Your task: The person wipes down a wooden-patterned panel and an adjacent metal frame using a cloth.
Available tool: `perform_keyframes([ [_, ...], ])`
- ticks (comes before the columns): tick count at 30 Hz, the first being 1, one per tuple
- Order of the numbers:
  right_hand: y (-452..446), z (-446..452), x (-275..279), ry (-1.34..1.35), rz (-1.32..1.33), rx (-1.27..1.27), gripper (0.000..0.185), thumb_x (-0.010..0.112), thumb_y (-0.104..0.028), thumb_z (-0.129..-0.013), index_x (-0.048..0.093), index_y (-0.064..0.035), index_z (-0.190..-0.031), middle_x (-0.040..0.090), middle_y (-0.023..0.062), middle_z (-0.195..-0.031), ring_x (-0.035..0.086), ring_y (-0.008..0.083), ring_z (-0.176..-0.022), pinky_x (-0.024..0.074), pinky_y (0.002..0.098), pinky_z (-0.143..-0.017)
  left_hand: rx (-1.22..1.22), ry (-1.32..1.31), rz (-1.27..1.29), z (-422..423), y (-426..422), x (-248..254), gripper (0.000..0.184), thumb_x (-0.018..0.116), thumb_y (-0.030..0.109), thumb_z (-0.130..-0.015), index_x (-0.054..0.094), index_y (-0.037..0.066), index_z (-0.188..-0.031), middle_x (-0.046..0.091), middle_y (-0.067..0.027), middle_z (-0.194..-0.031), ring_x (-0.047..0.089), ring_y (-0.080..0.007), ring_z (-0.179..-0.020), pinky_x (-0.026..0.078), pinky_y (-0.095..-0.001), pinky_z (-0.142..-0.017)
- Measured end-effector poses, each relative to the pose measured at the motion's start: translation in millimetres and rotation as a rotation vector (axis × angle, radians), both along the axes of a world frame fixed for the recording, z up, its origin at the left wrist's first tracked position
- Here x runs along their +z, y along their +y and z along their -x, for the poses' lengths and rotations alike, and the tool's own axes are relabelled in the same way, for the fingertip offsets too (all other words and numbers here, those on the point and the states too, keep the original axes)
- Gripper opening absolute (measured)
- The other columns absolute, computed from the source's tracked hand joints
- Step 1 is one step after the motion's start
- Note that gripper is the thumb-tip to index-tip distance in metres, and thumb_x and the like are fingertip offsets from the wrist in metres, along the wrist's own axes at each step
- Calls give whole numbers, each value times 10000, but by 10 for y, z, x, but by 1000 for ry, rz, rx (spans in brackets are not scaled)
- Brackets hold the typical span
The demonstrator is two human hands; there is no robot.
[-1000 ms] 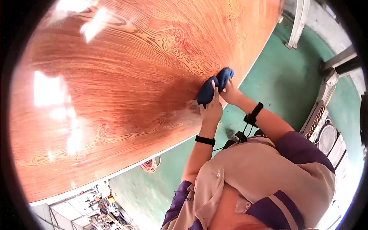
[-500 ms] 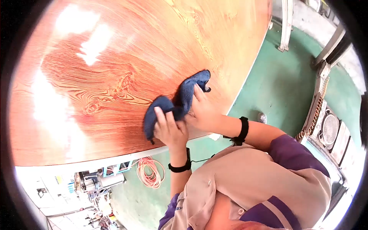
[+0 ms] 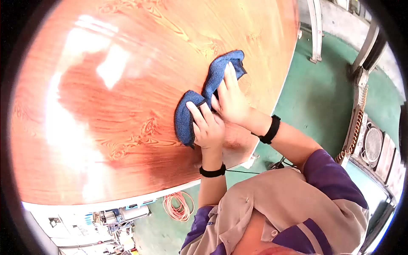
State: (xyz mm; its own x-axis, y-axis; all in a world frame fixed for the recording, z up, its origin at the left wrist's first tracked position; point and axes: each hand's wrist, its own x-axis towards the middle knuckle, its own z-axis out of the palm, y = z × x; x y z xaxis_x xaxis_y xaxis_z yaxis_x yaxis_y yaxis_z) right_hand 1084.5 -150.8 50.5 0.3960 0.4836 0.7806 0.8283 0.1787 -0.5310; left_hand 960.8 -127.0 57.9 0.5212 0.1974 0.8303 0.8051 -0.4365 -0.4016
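A dark blue cloth (image 3: pixel 185 121) with black edging lies bunched on a glossy wood-grain panel (image 3: pixel 140 97). My left hand (image 3: pixel 207 127) presses on its lower lobe, fingers extended over the fabric. Just up and to the right, my right hand (image 3: pixel 233 100) holds the upper lobe, its fingertips on top of the cloth. The two hands are close together, and the middle of the cloth is partly hidden beneath them. Both wrists wear black bands.
The panel has a pale edge towards my body. An orange coiled hose (image 3: pixel 178 206) lies on the green floor (image 3: pixel 314 97) below it. Equipment stands at the lower left. A metal frame post (image 3: pixel 315 32) and a round-grilled unit (image 3: pixel 372 144) are on the right.
Both hands and the cloth have moved up and to the right in view, farther onto the panel. The camera view has shifted too, and the hose appears lower.
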Motion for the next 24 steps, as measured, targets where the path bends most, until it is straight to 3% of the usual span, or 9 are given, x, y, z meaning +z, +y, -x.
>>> perform_keyframes([
  [8,141,-911,-322,-60,154,-10,579,671,-175,-785,502,169,-1219,276,460,-1413,248,599,-1369,269,537,-1171,-113,69,1,-953,205,-260,328,526,283,-981,634,114,-1240,567,-138,-1392,619,-311,-1009,462,-400,-930],
  [12,239,-1480,-671,-95,182,29,467,704,-179,-778,596,96,-1139,311,413,-1426,283,553,-1381,293,527,-1164,-178,119,57,-1452,301,-527,389,567,247,-943,610,101,-1301,555,-109,-1415,625,-269,-1057,462,-393,-957],
  [13,248,-1635,-757,-52,178,44,460,703,-171,-783,595,61,-1166,316,381,-1449,284,539,-1389,305,520,-1159,-197,133,146,-1569,328,-631,400,575,209,-924,602,102,-1309,529,-100,-1445,627,-255,-1100,463,-388,-969],
  [15,243,-1943,-887,-17,184,62,631,721,-119,-806,481,-47,-1386,275,334,-1498,255,555,-1396,306,548,-1153,-273,162,182,-1831,377,-691,411,586,186,-913,589,92,-1313,494,-95,-1478,626,-242,-1132,469,-379,-967],
  [17,254,-2218,-983,-55,190,3,551,713,-170,-822,533,-76,-1335,323,311,-1487,295,529,-1387,337,562,-1125,-236,266,314,-2038,388,-729,509,664,224,-848,568,66,-1322,425,-112,-1530,685,-235,-1018,528,-354,-865],
  [19,186,-2392,-948,-62,404,-73,515,691,-233,-845,541,-94,-1317,307,268,-1519,289,502,-1400,354,598,-1090,-281,283,442,-2226,331,-615,519,661,232,-836,571,59,-1317,422,-111,-1533,708,-219,-933,548,-331,-796],
  [20,151,-2453,-903,-25,454,-69,509,680,-254,-854,540,-106,-1321,295,251,-1532,283,490,-1407,359,611,-1073,-274,321,332,-2304,375,-594,508,650,232,-839,574,66,-1313,428,-114,-1528,707,-203,-931,543,-330,-763],
  [23,213,-2573,-841,40,425,-46,507,683,-242,-836,546,-132,-1311,273,232,-1544,268,493,-1406,321,638,-1071,-274,280,607,-2405,302,-390,512,610,186,-818,573,85,-1319,420,-124,-1532,663,-229,-1020,507,-347,-830],
  [24,208,-2576,-789,43,366,-37,482,678,-239,-831,564,-128,-1287,282,228,-1540,263,494,-1406,302,638,-1082,-330,197,566,-2447,258,-288,528,584,170,-799,568,80,-1320,425,-120,-1529,621,-262,-1088,482,-390,-896],
])
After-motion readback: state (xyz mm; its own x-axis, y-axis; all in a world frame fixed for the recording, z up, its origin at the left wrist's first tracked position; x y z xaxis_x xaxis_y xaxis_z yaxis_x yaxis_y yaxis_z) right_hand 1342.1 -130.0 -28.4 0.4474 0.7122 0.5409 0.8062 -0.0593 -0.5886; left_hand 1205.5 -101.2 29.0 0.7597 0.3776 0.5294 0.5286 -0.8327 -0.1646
